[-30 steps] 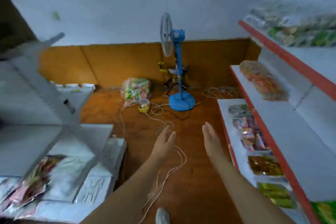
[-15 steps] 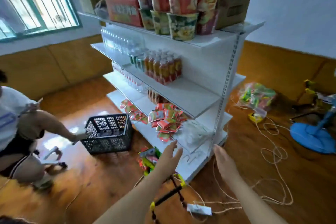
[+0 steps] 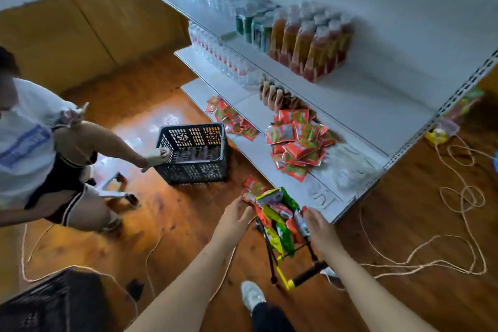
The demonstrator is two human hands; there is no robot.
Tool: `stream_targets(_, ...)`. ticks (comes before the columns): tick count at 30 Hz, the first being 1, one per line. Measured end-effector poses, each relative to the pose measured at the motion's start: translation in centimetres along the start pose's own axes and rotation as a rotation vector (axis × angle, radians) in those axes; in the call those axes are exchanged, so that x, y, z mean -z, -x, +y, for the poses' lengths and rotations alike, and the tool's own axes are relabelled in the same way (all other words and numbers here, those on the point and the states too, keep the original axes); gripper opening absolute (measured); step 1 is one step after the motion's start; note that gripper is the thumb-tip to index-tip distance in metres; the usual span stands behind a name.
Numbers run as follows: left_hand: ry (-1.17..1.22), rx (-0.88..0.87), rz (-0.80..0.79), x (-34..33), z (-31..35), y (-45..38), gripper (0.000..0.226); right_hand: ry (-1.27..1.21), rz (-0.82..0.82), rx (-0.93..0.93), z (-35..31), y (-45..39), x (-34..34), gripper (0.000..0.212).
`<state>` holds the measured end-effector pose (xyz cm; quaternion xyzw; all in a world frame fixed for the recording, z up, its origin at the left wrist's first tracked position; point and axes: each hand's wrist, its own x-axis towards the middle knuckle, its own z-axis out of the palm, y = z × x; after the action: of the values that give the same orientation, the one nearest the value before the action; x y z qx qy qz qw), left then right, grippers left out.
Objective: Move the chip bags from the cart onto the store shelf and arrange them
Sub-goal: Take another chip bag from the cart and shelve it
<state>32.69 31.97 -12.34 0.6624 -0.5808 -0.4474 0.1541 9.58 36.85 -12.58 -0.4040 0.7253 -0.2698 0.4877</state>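
Observation:
A small black-and-yellow cart (image 3: 292,276) stands on the wooden floor before the white store shelf (image 3: 358,121). Green, yellow and red chip bags (image 3: 277,219) fill the cart. My left hand (image 3: 233,222) reaches toward the cart's left side with fingers straight, holding nothing. Just right of the bags hovers my right hand (image 3: 319,232), also with relaxed fingers; whether it touches them I cannot tell. A heap of red snack packets (image 3: 297,143) lies on the lowest shelf board, and a second red pile (image 3: 231,120) lies further left.
A crouching person (image 3: 40,148) at left holds a black plastic crate (image 3: 194,153) on the floor. Bottles and cans (image 3: 307,40) fill the upper shelves. Loose cords (image 3: 458,224) lie across the floor at right. My shoe (image 3: 252,295) is below the cart.
My view swung from the fan corner round to the shelf and tilted down. The cart with its chip bags has come fully into view, and both hands have closed in on it.

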Motion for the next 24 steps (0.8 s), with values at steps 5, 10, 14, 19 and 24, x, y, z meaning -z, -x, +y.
stream_targets(5, -0.096, 0.053, -0.118, 0.5, -1.4, -8.3, 0.060, -0.086, 0.020, -0.119, -0.8, -9.2, -4.0, 0.048)
stream_targets(10, -0.174, 0.113, -0.237, 1.2, -1.9, -16.9, 0.060, -0.221, 0.029, -0.330, -0.8, -14.7, -7.5, 0.051)
stream_targets(14, -0.200, 0.102, -0.325, 0.6, -1.2, -23.2, 0.057, -0.288, 0.090, -0.474, -1.0, -18.9, -9.1, 0.055)
stream_targets(19, -0.275, 0.065, -0.539, -2.5, -1.9, -31.7, 0.055, -0.381, 0.209, -0.654, 0.2, -26.0, -12.2, 0.068)
stream_targets(24, -0.263, 0.071, -0.701, -7.2, -4.8, -39.1, 0.054, -0.423, 0.397, -0.771, 4.0, -32.9, -17.0, 0.082)
